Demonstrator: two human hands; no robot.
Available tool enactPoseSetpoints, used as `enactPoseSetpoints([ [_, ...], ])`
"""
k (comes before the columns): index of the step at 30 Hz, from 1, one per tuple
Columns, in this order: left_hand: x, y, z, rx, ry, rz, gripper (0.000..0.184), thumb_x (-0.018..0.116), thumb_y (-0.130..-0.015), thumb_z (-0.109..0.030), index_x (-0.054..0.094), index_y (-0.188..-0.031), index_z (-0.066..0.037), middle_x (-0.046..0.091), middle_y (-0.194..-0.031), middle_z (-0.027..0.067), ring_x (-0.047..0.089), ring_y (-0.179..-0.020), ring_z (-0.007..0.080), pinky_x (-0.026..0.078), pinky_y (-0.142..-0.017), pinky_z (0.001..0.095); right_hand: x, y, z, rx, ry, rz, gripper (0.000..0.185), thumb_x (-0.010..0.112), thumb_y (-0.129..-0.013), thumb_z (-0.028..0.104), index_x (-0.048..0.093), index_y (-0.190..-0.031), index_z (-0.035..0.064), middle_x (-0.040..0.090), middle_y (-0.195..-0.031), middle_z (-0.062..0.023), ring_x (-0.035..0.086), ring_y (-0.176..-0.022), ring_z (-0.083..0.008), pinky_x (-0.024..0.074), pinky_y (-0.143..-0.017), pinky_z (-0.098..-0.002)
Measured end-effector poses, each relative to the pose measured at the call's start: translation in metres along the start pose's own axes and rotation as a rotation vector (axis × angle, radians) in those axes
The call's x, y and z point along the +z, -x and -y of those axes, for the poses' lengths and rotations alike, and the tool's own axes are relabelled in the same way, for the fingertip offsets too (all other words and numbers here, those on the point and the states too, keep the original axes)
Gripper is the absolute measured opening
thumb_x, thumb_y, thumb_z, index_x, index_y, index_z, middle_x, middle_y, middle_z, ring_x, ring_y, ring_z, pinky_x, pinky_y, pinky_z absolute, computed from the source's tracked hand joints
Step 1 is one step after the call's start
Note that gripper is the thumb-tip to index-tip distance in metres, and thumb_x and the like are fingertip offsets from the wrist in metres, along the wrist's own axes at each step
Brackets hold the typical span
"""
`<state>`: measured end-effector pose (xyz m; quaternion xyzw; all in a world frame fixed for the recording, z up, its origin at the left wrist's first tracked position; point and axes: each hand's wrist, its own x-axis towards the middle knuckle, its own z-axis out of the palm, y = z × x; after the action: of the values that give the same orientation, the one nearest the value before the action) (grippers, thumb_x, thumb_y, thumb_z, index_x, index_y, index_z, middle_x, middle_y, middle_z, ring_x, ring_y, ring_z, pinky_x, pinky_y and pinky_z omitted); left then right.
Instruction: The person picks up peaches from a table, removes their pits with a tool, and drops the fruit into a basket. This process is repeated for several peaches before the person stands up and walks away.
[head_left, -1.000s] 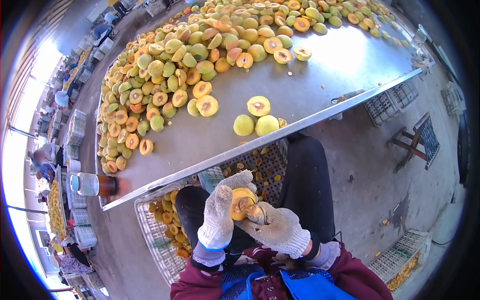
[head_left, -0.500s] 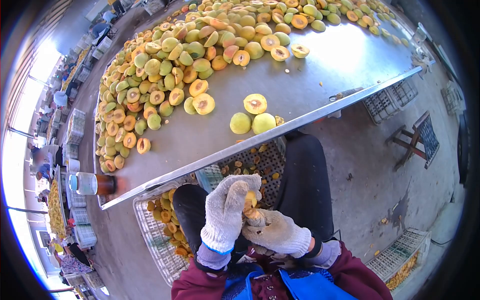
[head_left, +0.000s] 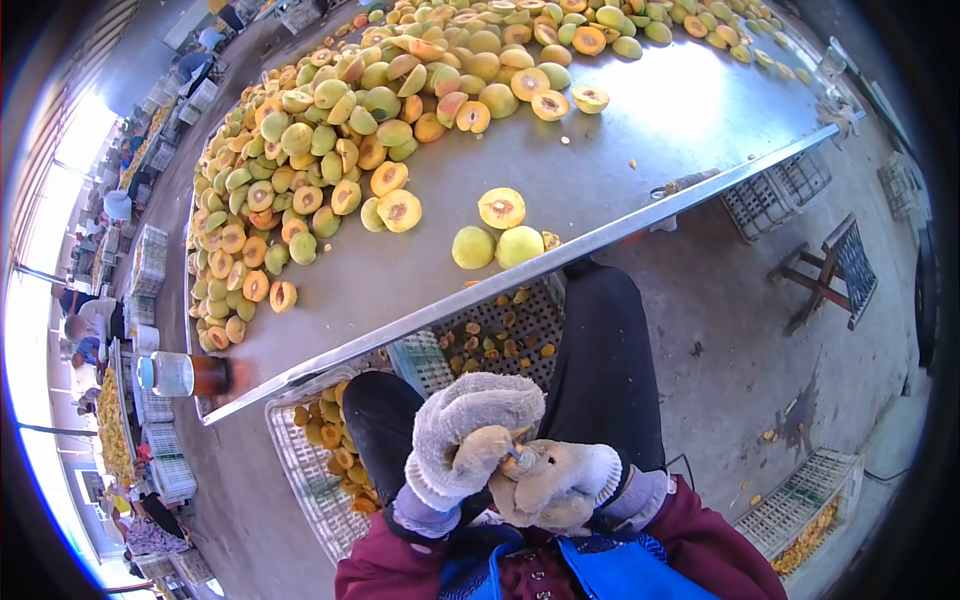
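Note:
Both my hands wear whitish knitted gloves and meet above my lap. My left hand is closed, its fingers curled over a fruit half that is now almost wholly hidden. Against it, my right hand is closed round a small tool whose end shows between the hands. On the metal table ahead lie a cut fruit half and two greenish halves near the edge. A large heap of fruit halves covers the table's far and left parts.
A crate of orange halves stands left of my knees; a dark crate with scraps is under the table edge. A jar sits at the table's left corner. Right are a folding stool and crate. People work far left.
My left hand has turned and its fingers have folded over the fruit half, which was visible before. The gloves have moved slightly down. The view has shifted a little.

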<state>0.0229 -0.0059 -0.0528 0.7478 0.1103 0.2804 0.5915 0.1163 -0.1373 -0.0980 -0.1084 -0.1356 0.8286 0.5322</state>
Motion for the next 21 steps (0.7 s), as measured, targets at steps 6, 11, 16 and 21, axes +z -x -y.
enactPoseSetpoints([
  [6, 0.009, -0.007, 0.000, -0.484, 0.500, -0.106, 0.051, 0.047, -0.099, -0.046, 0.062, -0.103, 0.003, 0.067, -0.092, 0.0140, 0.066, -0.078, 0.0225, 0.052, -0.070, 0.0315, 0.005, -0.002, 0.004, -0.002, -0.163, -0.003, 0.027, 0.073, -0.082, 0.025, 0.060, -0.086, 0.0017, 0.059, -0.077, -0.0039, 0.055, -0.066, -0.0112, 0.0446, -0.059, -0.0240],
  [11, -0.004, 0.002, 0.026, -0.412, 0.307, -0.469, 0.048, 0.042, -0.100, -0.045, 0.060, -0.099, -0.001, 0.066, -0.086, 0.0116, 0.065, -0.072, 0.0199, 0.052, -0.071, 0.0301, 0.005, -0.012, 0.010, 0.023, 0.049, 0.038, 0.022, 0.072, -0.083, 0.021, 0.059, -0.085, 0.0028, 0.058, -0.078, -0.0030, 0.056, -0.073, -0.0119, 0.0461, -0.068, -0.0265],
  [16, -0.135, 0.047, 0.051, -0.445, -0.410, -0.705, 0.027, 0.059, -0.095, -0.024, 0.065, -0.103, 0.000, 0.067, -0.096, 0.0104, 0.064, -0.088, 0.0213, 0.052, -0.078, 0.0338, -0.003, -0.005, 0.022, 0.052, 0.020, -0.385, 0.015, 0.067, -0.085, 0.018, 0.061, -0.085, 0.0039, 0.059, -0.076, -0.0018, 0.056, -0.071, -0.0094, 0.0453, -0.067, -0.0232],
  [21, -0.108, -0.020, 0.060, -0.030, -1.151, -0.271, 0.039, 0.074, -0.075, -0.019, 0.064, -0.112, -0.010, 0.062, -0.116, 0.0141, 0.054, -0.115, 0.0367, 0.043, -0.099, 0.0454, -0.011, -0.015, 0.012, -0.015, 0.180, -0.533, 0.016, 0.066, -0.085, 0.019, 0.064, -0.086, 0.0035, 0.057, -0.067, 0.0007, 0.051, -0.051, -0.0070, 0.0385, -0.046, -0.0203],
])
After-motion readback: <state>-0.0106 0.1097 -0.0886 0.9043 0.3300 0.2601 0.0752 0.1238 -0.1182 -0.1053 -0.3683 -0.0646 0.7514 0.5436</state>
